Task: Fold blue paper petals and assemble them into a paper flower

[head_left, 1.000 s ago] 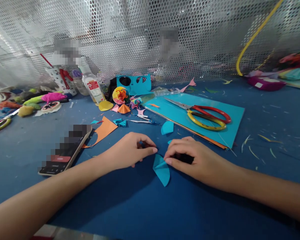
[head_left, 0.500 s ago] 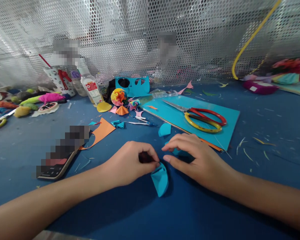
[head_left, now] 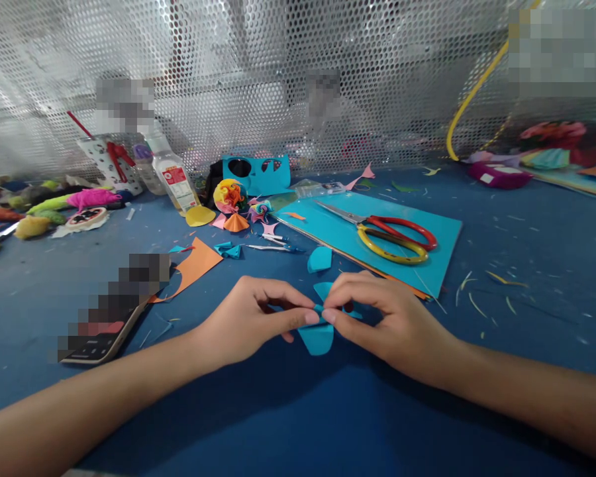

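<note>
Well left of the paper stack (head_left: pixel 440 265) I see one phone (head_left: pixel 116 318); nearer the stack lies one cut orange scrap (head_left: pixel 203 262). Next is my left hand (head_left: pixel 251 311), fingertips pinched on one folded blue paper (head_left: pixel 316 341), in front of the stack, toward me. I judge that piece light, crisp along its folds, not slippery, easily creased or torn; I'd grip it lightly at the folded edge. One loose blue piece (head_left: pixel 320 260) lies just in front of the stack; more blue shows behind my right hand (head_left: pixel 387 311), one piece or two I can't tell. That hand's fingertips pinch the folded paper too. One pair of scissors (head_left: pixel 370 219) rests on the stack.
</note>
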